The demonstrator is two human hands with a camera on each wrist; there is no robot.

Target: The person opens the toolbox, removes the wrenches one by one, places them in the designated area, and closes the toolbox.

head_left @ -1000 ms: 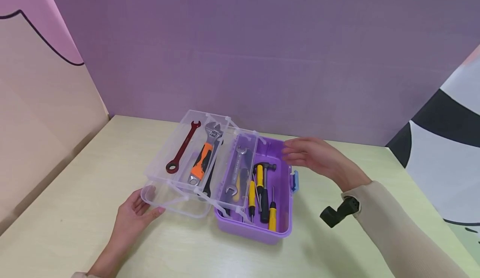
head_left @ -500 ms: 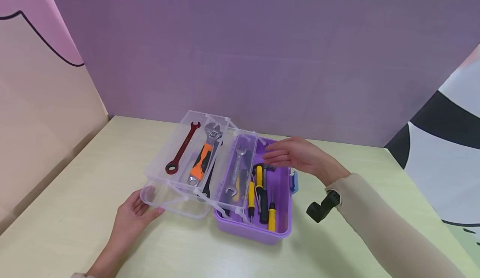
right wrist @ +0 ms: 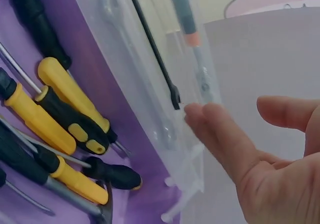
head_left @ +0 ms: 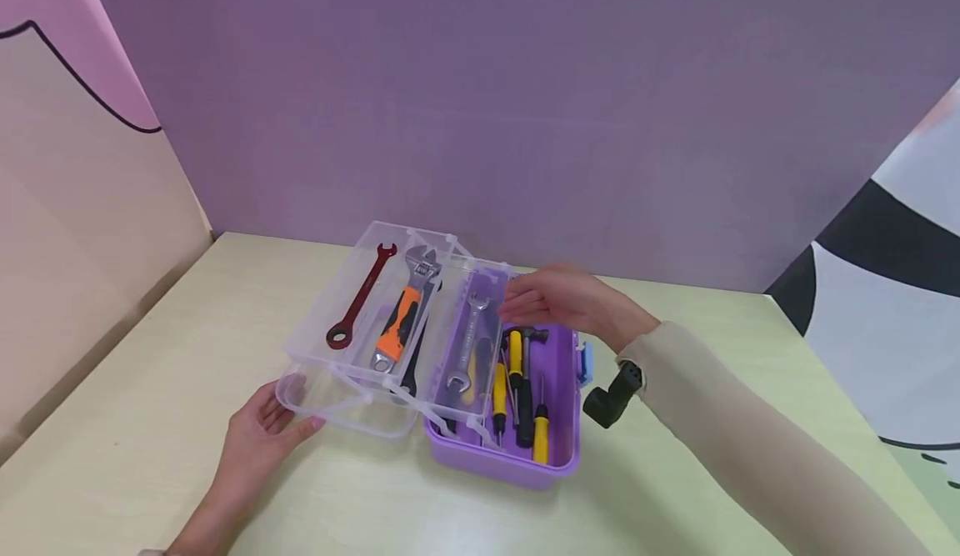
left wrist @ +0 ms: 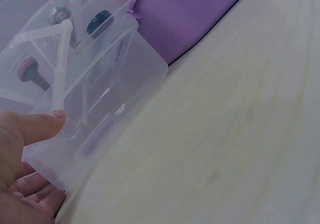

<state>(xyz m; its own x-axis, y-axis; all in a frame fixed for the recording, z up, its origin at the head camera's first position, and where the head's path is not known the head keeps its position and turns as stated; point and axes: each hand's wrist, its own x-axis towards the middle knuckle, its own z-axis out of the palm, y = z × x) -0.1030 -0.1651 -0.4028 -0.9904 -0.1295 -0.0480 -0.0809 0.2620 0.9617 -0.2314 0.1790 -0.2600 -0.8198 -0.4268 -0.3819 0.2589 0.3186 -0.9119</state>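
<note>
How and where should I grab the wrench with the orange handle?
I'd grip the wrench around the middle of its orange handle, coming from above: it lies lengthwise inside the walled clear tray, so the sides look harder to reach, and the handle is long.

Pale wood-grain table (head_left: 187,348); open purple toolbox (head_left: 495,466) standing directly on it.

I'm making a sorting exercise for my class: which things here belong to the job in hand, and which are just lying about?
Likely in the job:
clear lid, held by the left hand
clear trays, near the right hand
purple toolbox

Apparently just lying inside, in neither hand:
red wrench
orange-handled adjustable wrench
silver wrench
hammer
yellow-and-black screwdrivers
</note>
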